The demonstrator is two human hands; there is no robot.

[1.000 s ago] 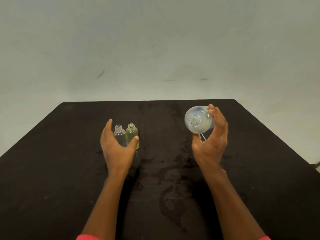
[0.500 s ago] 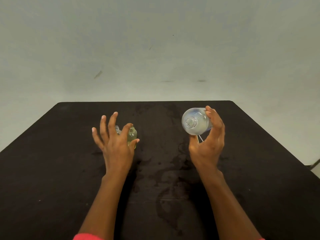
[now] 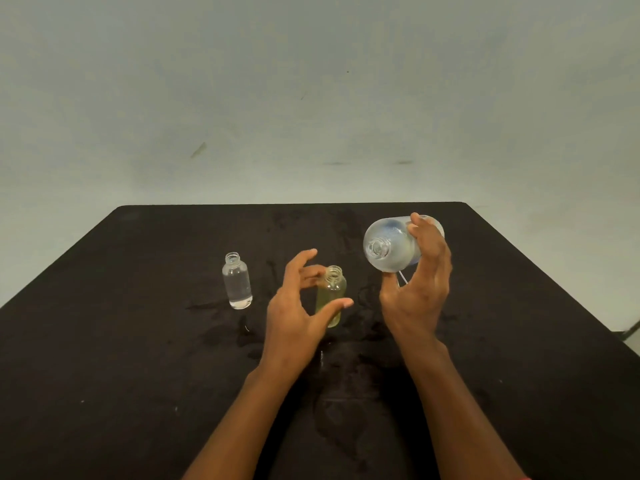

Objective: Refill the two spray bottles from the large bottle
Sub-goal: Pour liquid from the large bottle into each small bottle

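Head view: a black desk (image 3: 104,341) seen from above, with a pale wall behind it.
Clear spray bottle (image 3: 237,282): stood upright and uncapped, left of the desk's middle. It was touched by nothing and well apart from both hands.
Yellowish spray bottle (image 3: 331,296): stood upright and uncapped near the desk's middle. It held pale yellow liquid up to about its shoulder.
Left hand (image 3: 298,313): half curled round the yellowish bottle, thumb across its front and fingers spread behind its neck. I could not tell whether it gripped the bottle or only cupped it.
Large bottle (image 3: 391,244): clear and uncapped, lifted off the desk toward the far right corner. It lay tipped on its side with its open mouth facing the camera.
Right hand (image 3: 419,292): wrapped round the large bottle's body, holding it up.
Desk surface: wet patches (image 3: 346,375) showed between the forearms and the bottles.
Progress: no liquid was seen pouring. Both spray bottles seemed to hold some liquid, but the clear one's level was hard to read. The yellowish bottle looked like the next to be filled. Both bottles lacked their spray tops, which were not in sight.
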